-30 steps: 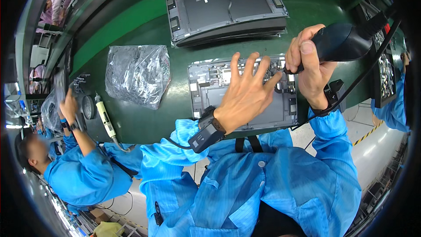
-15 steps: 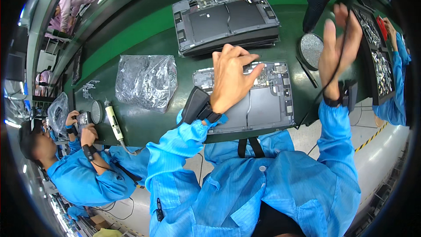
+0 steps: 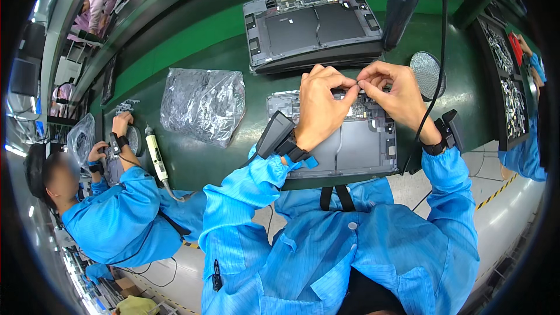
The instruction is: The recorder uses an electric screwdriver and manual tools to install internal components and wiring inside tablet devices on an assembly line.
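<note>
An opened laptop base [image 3: 367,143], its flat dark battery and circuit board exposed, lies on the green bench before me. Above its far edge, the fingertips of my left hand [image 3: 322,108] and my right hand [image 3: 399,92] meet in a pinch. Something tiny and dark seems to be between them, too small to name. Both hands partly cover the circuit board. Just beyond them rests a stack of similar laptop bases [image 3: 315,26]. A round dish [image 3: 429,74] with a silvery surface stands beside my right hand.
A dark hanging tool [image 3: 403,6] and a black cable [image 3: 441,41] are at the right. Left on the bench are a clear plastic bag [image 3: 204,105] and a pale electric screwdriver [image 3: 156,157]. Trays of small parts [image 3: 512,102] line the right; a co-worker [image 3: 116,216] sits left.
My right hand has come down and left from beside the hanging tool and met my left hand's fingertips. The hanging tool now hangs free, further left. The co-worker at left has reached forward.
</note>
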Available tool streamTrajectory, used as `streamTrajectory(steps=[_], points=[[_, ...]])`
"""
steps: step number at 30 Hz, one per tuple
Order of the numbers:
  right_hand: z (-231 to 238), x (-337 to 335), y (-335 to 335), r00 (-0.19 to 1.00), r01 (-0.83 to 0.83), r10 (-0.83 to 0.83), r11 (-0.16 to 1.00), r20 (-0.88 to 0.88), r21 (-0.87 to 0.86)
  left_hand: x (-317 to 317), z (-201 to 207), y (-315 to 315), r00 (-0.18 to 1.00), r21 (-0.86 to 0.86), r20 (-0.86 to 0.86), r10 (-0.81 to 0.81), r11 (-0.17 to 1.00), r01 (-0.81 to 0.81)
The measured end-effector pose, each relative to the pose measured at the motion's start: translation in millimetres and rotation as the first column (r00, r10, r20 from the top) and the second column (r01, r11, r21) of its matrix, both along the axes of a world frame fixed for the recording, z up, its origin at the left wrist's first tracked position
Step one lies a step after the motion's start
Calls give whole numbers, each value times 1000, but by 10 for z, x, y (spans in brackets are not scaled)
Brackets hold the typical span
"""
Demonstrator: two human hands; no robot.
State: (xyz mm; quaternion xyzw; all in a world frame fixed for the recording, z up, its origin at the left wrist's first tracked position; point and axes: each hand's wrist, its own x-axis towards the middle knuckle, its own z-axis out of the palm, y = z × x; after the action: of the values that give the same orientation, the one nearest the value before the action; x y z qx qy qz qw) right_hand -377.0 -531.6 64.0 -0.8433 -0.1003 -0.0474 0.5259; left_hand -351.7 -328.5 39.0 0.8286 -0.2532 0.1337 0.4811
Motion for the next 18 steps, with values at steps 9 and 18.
streamTrajectory(steps=[9, 18], points=[[142, -50, 100, 995, -9, 22, 991, 100, -131, -10, -7, -3, 1000, -26, -11, 11, 1000, -11], [174, -68, 156, 949, -54, 142, 953, 282, -298, -96, -43, 144, 1000, 46, 4, -19, 999, 19]])
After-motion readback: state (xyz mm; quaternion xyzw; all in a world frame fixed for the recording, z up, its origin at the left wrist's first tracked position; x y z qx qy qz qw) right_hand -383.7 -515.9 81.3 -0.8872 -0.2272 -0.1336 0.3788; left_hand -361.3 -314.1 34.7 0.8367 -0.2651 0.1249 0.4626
